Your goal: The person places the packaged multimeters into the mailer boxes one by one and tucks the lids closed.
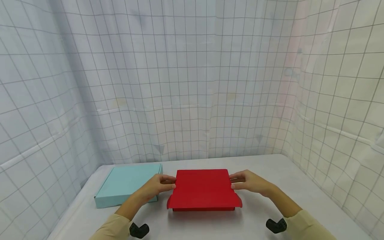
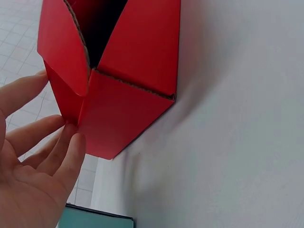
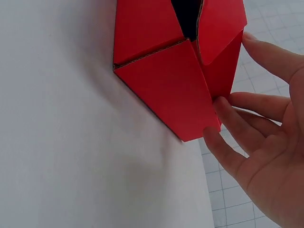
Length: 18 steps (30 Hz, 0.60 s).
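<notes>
A red cardboard box (image 1: 202,188) lies in the middle of the white table (image 1: 279,173), its lid lowered and its front flap sticking out toward me. My left hand (image 1: 159,186) touches the box's left side with fairly straight fingers (image 2: 66,142) on the side flap of the red box (image 2: 128,61). My right hand (image 1: 246,182) touches the right side in the same way, its fingertips (image 3: 223,107) resting against the flap of the red box (image 3: 161,80). Neither hand is curled round anything. The side flaps stand slightly ajar, showing a dark gap inside.
A closed light-teal box (image 1: 126,183) lies flat just left of the red one, its corner teal box (image 2: 95,219) showing under my left hand. Gridded white curtains (image 1: 192,83) wall in the table on three sides. Black wrist mounts (image 1: 139,230) sit near the table's front edge.
</notes>
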Motion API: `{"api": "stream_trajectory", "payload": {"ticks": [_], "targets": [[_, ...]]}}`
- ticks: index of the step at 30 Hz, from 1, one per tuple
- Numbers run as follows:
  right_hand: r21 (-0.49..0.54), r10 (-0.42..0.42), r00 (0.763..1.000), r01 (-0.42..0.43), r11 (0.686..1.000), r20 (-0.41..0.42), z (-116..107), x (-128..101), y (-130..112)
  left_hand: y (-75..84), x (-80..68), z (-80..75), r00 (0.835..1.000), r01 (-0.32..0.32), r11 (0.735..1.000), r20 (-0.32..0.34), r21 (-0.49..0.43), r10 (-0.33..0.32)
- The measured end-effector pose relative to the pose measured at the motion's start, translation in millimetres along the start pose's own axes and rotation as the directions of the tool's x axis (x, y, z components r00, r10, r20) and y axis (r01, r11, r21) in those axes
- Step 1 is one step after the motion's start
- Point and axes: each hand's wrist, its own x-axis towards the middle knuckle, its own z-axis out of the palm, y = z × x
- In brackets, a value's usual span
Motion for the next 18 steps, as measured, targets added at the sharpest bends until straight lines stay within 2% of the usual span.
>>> {"api": "stream_trajectory", "payload": {"ticks": [13,18], "targets": [[-0.13,-0.025,0.999,0.021,0.991,-0.022,8,4,-6,2.2,-5.2,11.5,0.998,0.019,0.995,-0.068,0.101,-0.012],[-0.156,-0.032,0.999,0.028,0.987,-0.024,10,5,-6,2.2,-7.1,14.5,0.997,0.002,0.994,-0.083,0.112,0.007]]}}
